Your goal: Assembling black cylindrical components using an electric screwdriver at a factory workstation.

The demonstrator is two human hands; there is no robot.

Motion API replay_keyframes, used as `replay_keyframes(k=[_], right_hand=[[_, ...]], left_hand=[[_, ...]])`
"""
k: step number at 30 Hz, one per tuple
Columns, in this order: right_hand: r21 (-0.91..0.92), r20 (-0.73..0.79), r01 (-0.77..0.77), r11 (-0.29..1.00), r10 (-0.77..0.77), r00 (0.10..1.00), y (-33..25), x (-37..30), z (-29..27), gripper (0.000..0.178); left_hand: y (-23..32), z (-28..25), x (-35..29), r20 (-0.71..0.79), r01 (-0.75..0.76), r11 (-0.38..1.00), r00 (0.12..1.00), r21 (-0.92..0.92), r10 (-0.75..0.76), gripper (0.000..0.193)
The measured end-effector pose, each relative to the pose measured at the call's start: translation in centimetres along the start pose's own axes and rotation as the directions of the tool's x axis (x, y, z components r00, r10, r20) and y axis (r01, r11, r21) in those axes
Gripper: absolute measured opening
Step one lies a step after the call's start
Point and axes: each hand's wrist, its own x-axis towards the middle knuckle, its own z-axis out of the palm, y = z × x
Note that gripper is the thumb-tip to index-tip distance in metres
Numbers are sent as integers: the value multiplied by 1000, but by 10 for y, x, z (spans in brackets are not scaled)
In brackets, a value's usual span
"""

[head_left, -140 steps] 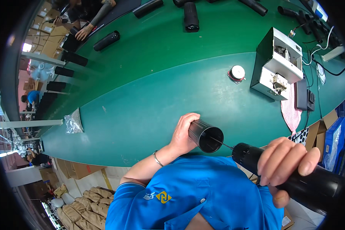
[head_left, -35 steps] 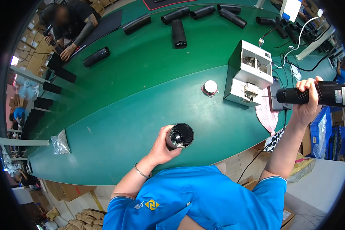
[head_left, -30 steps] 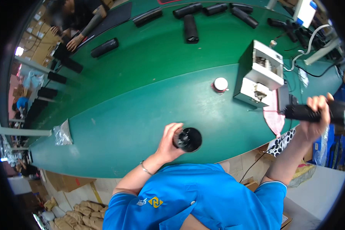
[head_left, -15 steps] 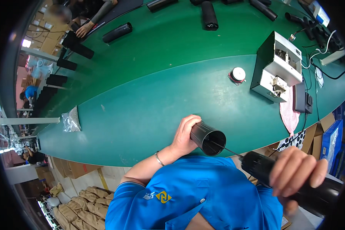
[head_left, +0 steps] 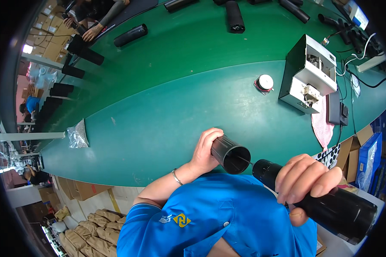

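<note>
My left hand (head_left: 205,150) is closed around a black cylindrical tube (head_left: 219,147) just above the near table edge. The tube's open end is turned toward the lower right. In my right hand (head_left: 309,182) is a black electric screwdriver (head_left: 345,214), held slantwise with its head pointing at the tube. A thin bit (head_left: 250,163) runs from the screwdriver into the tube's mouth. Its tip is hidden inside the tube. The screwdriver's body stays apart from the rim, with a short gap between them.
A white-and-black bench machine (head_left: 309,77) stands on the green table (head_left: 167,115) at right, near a round white-topped part (head_left: 265,82). A clear bag (head_left: 78,135) of small pieces lies left. Several black tubes (head_left: 234,17) lie across the far side, where a co-worker's hand (head_left: 92,32) shows.
My right hand has brought the screwdriver left toward the tube, so the bit reaches deeper inside and less of it shows. The left hand and tube have hardly moved.
</note>
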Motion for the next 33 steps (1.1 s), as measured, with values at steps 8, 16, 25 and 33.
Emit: replay_keyframes(k=[8, 16, 25, 33], right_hand=[[128, -35, 11, 992, -7, 999, -11, 2, -7, 43], [-289, -326, 242, 926, -333, 885, -105, 8, -114, 36], [-440, -540, -5, 898, -261, 800, -58, 30, -151, 31], [1, -497, 208, 978, -180, 849, -89, -4, -102, 38]], left_hand=[[11, -2, 6, 70, 47, 999, 996, 24, -49, 60], [14, -20, 26, 180, 185, 983, 966, 12, -184, 64], [18, -15, 12, 232, 215, 976, 952, -45, -199, 70], [7, -8, -6, 86, 130, 988, 989, -88, -123, 69]])
